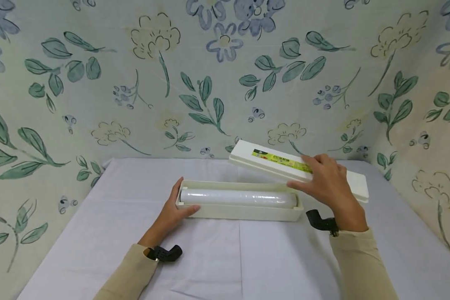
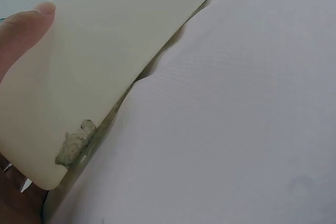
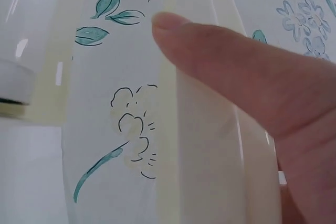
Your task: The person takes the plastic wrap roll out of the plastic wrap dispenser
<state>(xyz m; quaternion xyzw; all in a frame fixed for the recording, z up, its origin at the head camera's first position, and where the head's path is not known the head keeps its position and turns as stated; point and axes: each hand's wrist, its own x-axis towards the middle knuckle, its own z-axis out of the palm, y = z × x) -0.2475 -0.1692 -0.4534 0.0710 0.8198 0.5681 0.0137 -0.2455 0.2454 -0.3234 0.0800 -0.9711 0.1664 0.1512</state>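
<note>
A long cream plastic box (image 1: 243, 212) stands on the table, its top uncovered. Inside lies a roll of cling film (image 1: 238, 197), shiny and whitish. My left hand (image 1: 172, 213) grips the box's left end, thumb on the front wall, fingers round the end. In the left wrist view that thumb (image 2: 26, 32) rests against the box wall (image 2: 105, 51). Behind and right of the box, my right hand (image 1: 327, 181) holds the white lid (image 1: 354, 185), which bears a yellow-green label (image 1: 281, 160). The lid tilts, its left end higher. In the right wrist view my thumb (image 3: 210, 51) presses its edge.
A white cloth (image 1: 210, 258) with fold creases covers the table. Floral fabric (image 1: 225, 104) hangs behind and at both sides. Each wrist wears a black camera mount, one on the left (image 1: 166, 253) and one on the right (image 1: 320, 221).
</note>
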